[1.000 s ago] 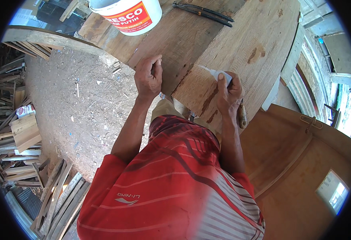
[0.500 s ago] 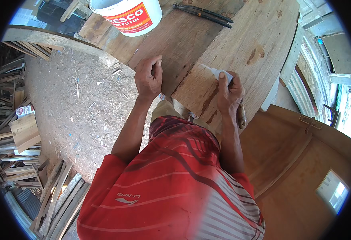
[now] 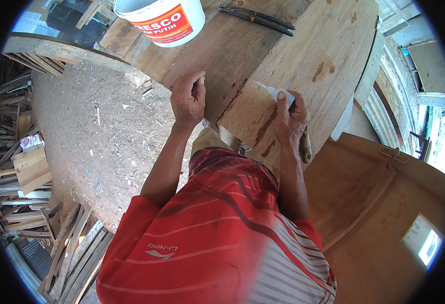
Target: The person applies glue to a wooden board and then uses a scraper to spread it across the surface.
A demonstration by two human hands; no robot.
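Note:
My right hand [image 3: 289,117] is closed around a small white squeeze bottle [image 3: 281,96]. Its thin pointed tip [image 3: 260,84] slants up and left, just over the wooden work surface [image 3: 303,66], which has brown stains. Under my right wrist, a worn wooden handle [image 3: 306,147] shows at the board's edge; the rest of it is hidden. My left hand [image 3: 189,99] is held at the near left edge of the darker plank [image 3: 207,55]. Its thumb and fingers are pinched together, and whatever may be between them is too small to make out.
A white bucket [image 3: 194,20] with a red label stands at the far left of the surface. Black long-handled pincers [image 3: 257,19] lie to its right. Wood offcuts [image 3: 30,167] are piled at the left beyond the littered ground [image 3: 111,131]. A brown panel [image 3: 369,243] is at lower right.

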